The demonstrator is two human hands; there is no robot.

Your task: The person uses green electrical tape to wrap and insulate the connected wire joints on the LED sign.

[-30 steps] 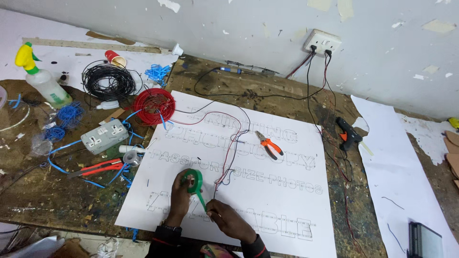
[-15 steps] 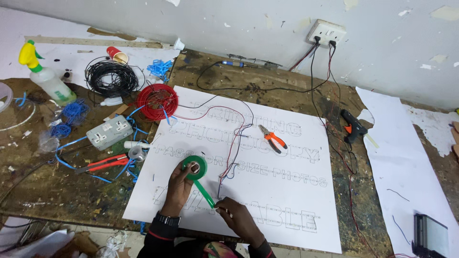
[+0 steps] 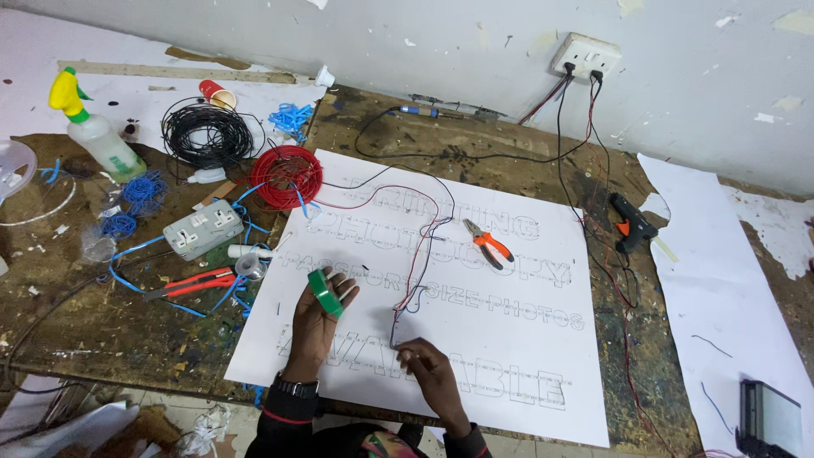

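1. My left hand [image 3: 318, 315] lay on the white board [image 3: 509, 356], its grip closed around a roll of green tape [image 3: 323, 293] standing on edge between my fingers.
2. My right hand [image 3: 424, 363] pinched the near end of the thin red and black wires [image 3: 415, 280], just right of the tape.
3. Those wires ran far across the board towards the wall socket [image 3: 586, 56].
4. Orange pliers [image 3: 489, 242] lay on the board beyond my right hand.
5. Left of the board, on the table [image 3: 93, 322], sat a red wire coil [image 3: 287, 175], a black coil [image 3: 207, 134], a grey socket box [image 3: 203, 229] and red cutters [image 3: 191, 283].
6. A black glue gun [image 3: 632, 224] lay to the right.
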